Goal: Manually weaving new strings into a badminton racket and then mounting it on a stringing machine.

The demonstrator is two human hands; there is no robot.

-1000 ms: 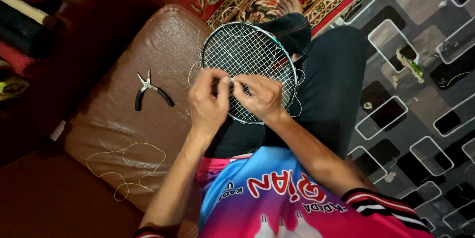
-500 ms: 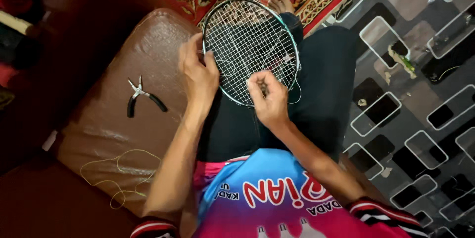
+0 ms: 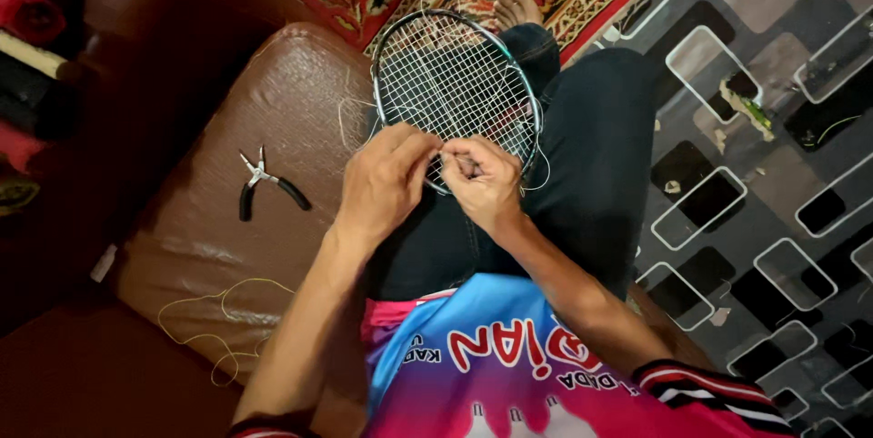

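Hands [image 3: 436, 179] pinching string at racket head [image 3: 455, 74] on lap

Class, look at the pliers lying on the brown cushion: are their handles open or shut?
Open. The pliers lie on the brown cushion with their two black handles splayed apart in a V; neither hand touches them.

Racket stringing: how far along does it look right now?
Done: the racket head on the person's lap already carries a near-full grid of strings. In hand: the left hand and right hand pinch string at the frame's near edge. Left: loose string ends hang off the frame, untrimmed; the pliers and spare string coil lie on the cushion.
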